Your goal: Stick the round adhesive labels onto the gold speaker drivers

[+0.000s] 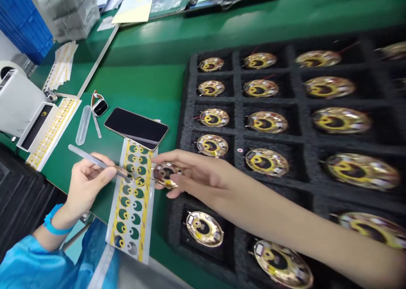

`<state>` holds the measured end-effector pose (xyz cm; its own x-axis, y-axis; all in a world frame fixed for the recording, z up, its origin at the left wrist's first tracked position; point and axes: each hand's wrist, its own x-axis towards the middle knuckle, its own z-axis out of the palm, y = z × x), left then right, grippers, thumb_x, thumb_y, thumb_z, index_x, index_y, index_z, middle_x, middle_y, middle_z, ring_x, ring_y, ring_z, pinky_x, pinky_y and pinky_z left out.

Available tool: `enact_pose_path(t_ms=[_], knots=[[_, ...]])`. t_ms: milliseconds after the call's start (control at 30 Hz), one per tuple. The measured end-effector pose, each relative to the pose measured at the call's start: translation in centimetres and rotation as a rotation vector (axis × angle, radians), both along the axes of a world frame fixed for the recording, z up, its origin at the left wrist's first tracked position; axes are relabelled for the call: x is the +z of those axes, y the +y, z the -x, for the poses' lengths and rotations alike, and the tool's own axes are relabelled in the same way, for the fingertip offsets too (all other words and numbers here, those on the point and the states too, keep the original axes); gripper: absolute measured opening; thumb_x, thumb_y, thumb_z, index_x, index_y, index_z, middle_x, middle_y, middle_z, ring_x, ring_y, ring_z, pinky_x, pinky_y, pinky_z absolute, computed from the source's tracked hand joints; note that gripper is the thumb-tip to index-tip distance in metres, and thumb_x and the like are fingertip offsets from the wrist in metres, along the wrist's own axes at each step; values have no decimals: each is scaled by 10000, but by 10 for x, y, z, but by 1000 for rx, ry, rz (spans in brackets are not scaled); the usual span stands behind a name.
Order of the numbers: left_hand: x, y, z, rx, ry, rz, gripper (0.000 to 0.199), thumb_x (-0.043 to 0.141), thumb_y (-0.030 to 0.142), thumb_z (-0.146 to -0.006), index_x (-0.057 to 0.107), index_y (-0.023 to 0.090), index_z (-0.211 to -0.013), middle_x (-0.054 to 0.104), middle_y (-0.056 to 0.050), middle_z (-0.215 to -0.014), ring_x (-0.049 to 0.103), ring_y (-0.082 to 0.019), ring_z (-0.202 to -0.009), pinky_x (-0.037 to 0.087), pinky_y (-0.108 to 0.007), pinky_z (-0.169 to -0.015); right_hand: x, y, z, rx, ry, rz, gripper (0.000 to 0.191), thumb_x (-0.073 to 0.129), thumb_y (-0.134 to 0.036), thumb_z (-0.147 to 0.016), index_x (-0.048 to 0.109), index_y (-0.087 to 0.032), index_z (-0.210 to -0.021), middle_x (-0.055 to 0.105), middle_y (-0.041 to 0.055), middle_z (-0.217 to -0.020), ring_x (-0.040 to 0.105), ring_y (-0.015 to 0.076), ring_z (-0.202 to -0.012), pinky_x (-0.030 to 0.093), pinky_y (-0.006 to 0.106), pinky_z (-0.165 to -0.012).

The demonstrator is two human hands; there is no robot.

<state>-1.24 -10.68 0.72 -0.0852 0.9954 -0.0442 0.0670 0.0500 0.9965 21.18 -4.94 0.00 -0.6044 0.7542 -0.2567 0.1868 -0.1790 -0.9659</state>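
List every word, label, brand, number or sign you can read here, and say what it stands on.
No word, brand or number can be read for certain.
White machine: two small marks resembling "A" on its front, too blurred to confirm.
Smartwatch: any screen marks are too small to read.
Phone: no readable text on its dark screen.
Gold oval part in the right hand: any markings too small to read.

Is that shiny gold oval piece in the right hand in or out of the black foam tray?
Out: the right hand grips the shiny gold oval piece outside any compartment of the black foam tray.
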Motion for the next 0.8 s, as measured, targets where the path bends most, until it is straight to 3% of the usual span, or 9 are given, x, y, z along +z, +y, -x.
enact_pose_path(t_ms=[167,333,633,700,800], knots=[[-7,10,-5,0,94,-108,104,740,259,-822,672,181,-824,786,-35,-822,760,-188,-815,601,-272,-783,-3,-3,-28,-160,-11,99,199,527,-322,-927,652,-255,-1067,685,-12,-784,711,181,-679,592,337,-738],[-8,14,-5,-66,230,-242,15,702,163,-842,704,178,-843,779,-56,-868,750,-207,-867,606,-331,-833,-15,5,-38,-44,14,165,273,579,-413,-929,616,-255,-1148,729,20,-969,740,195,-778,599,344,-829],[-16,22,-3,-167,415,-514,187,663,25,-821,706,176,-923,777,-70,-900,742,-211,-898,609,-352,-821,-25,7,-42,-26,57,233,380,624,-526,-889,622,-275,-1174,720,36,-1022,713,187,-841,594,322,-860],[-15,21,-7,-158,409,-503,170,659,36,-828,703,174,-915,775,-69,-875,746,-208,-866,614,-342,-798,-22,5,-41,-60,57,232,360,646,-511,-877,641,-282,-1156,720,21,-936,707,176,-799,594,304,-825],[-11,19,-14,-123,352,-395,139,658,58,-840,701,178,-895,771,-58,-841,751,-193,-815,615,-310,-777,-16,0,-36,-153,67,221,281,694,-470,-838,700,-285,-1049,702,4,-800,660,152,-672,579,257,-655]])
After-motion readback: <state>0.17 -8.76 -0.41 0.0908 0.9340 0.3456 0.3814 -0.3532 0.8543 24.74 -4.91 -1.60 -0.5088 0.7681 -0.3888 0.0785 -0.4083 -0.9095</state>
